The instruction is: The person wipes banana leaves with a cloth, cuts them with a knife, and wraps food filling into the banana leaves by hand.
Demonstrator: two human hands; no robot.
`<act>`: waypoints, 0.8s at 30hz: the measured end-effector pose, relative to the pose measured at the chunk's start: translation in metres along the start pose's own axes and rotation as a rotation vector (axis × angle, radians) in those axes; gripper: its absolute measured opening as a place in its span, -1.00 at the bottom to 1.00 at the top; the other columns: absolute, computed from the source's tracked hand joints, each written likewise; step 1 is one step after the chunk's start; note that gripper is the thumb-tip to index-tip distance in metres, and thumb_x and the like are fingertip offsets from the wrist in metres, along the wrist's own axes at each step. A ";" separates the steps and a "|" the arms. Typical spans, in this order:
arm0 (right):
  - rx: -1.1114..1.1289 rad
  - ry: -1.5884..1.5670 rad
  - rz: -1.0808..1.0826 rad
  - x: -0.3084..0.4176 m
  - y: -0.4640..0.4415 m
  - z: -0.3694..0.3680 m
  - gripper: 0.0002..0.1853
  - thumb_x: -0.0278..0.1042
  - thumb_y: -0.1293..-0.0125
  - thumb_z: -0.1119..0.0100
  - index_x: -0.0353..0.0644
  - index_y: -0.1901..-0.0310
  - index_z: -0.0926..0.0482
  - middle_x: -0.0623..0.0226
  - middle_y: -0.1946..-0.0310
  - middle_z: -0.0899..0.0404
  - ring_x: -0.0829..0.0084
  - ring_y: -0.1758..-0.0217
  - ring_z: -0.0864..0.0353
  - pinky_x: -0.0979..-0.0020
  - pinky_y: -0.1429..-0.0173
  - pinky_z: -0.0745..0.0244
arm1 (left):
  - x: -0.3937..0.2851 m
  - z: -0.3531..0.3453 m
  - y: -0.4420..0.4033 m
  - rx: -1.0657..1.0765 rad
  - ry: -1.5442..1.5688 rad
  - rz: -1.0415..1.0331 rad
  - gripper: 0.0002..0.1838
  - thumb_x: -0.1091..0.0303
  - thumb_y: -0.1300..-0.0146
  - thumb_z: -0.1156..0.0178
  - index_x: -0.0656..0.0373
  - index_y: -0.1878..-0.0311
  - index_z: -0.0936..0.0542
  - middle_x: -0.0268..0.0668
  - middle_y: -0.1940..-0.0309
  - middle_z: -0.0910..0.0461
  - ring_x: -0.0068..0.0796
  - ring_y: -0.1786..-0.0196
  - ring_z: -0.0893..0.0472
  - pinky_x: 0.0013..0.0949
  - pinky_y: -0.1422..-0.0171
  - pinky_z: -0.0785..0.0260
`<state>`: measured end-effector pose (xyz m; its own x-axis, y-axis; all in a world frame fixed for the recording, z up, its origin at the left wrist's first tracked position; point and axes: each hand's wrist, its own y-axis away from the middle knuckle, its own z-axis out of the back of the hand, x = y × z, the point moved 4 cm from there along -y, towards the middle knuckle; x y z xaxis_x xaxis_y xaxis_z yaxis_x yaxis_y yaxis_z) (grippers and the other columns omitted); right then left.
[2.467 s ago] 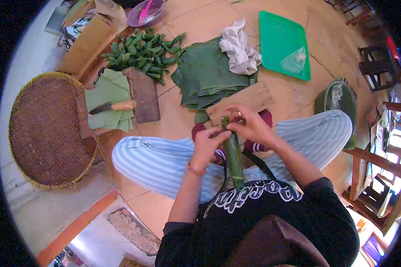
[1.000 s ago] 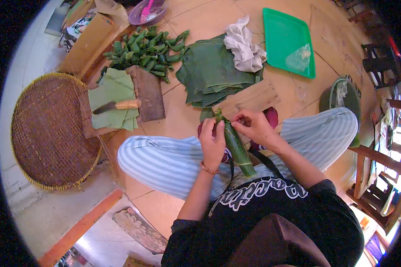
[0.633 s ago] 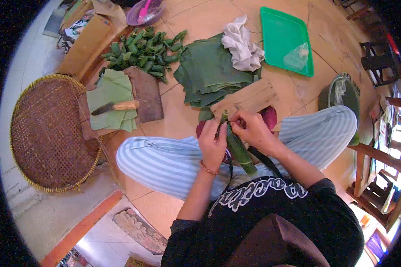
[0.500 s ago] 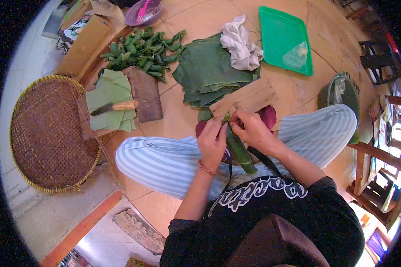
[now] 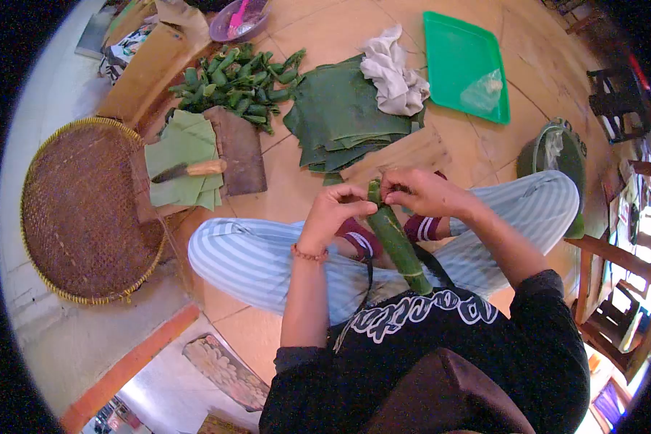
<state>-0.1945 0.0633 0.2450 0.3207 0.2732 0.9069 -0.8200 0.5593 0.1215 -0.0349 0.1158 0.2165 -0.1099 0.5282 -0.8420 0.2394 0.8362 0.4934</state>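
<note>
A long green banana-leaf roll (image 5: 399, 249) slants from between my knees toward my shirt. At its far, narrower end, my left hand (image 5: 338, 212) pinches the leaf from the left side with thumb and fingers. My right hand (image 5: 421, 192) pinches the same end from the right, fingers curled. What lies exactly under the fingertips is hidden. Just beyond my hands is a wooden board (image 5: 401, 155), in front of a stack of flat green leaves (image 5: 343, 98). A crumpled whitish cloth (image 5: 392, 76) rests on that stack's right side.
Small leaf rolls (image 5: 228, 83) are heaped ahead on the left. A wooden-handled knife (image 5: 204, 167) lies on pale leaf pieces (image 5: 184, 137) beside a brown board (image 5: 236, 152). Farther left is a round woven tray (image 5: 87, 210). A green tray (image 5: 459, 58) and a bucket (image 5: 557, 155) are right.
Both hands have shifted slightly at the roll's far end, my left wrist moving left. The roll's near end has moved closer to my shirt and rightward, showing more of its length.
</note>
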 end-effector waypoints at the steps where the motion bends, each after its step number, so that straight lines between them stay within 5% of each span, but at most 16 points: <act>1: 0.015 -0.001 0.001 0.000 0.000 0.001 -0.89 -0.51 -0.13 -0.10 -0.29 0.29 -0.45 0.19 0.41 -0.52 0.28 0.34 -0.51 0.33 0.23 -0.39 | -0.002 -0.001 -0.001 0.044 0.032 0.003 -0.92 0.54 0.04 -0.30 0.20 0.44 -0.60 -0.48 0.52 -0.54 -0.71 0.49 -0.46 -0.61 0.38 -0.29; 7: -0.085 -0.064 0.043 0.004 0.004 -0.011 -0.88 -0.51 -0.12 -0.10 -0.32 0.29 -0.43 0.14 0.43 -0.51 0.26 0.35 -0.50 0.30 0.25 -0.36 | 0.008 -0.002 -0.003 0.083 0.090 0.025 -0.89 0.56 0.06 -0.31 0.21 0.42 -0.59 -0.44 0.51 -0.55 -0.70 0.47 -0.48 -0.62 0.40 -0.29; 16: -0.053 -0.277 -0.043 -0.002 0.016 -0.008 -0.86 -0.40 -0.20 -0.12 -0.28 0.28 -0.45 0.42 0.46 -0.46 0.66 0.36 -0.38 0.51 0.31 -0.33 | 0.029 0.004 -0.008 0.088 0.120 0.025 -0.92 0.46 -0.02 -0.28 0.18 0.41 -0.57 -0.46 0.65 -0.48 -0.69 0.66 -0.43 -0.61 0.61 -0.28; 24: -0.022 -0.237 -0.064 -0.012 0.011 -0.017 -0.86 -0.42 -0.21 -0.10 -0.30 0.26 -0.46 0.40 0.40 -0.49 0.64 0.32 -0.40 0.53 0.21 -0.36 | 0.025 0.002 -0.002 0.061 0.279 0.119 -0.88 0.35 -0.14 -0.22 0.19 0.37 -0.56 -0.45 0.63 -0.47 -0.69 0.67 -0.43 -0.57 0.63 -0.35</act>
<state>-0.1996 0.0796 0.2283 0.2492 0.0473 0.9673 -0.7903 0.5873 0.1749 -0.0366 0.1266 0.1943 -0.3359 0.6490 -0.6826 0.3227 0.7601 0.5640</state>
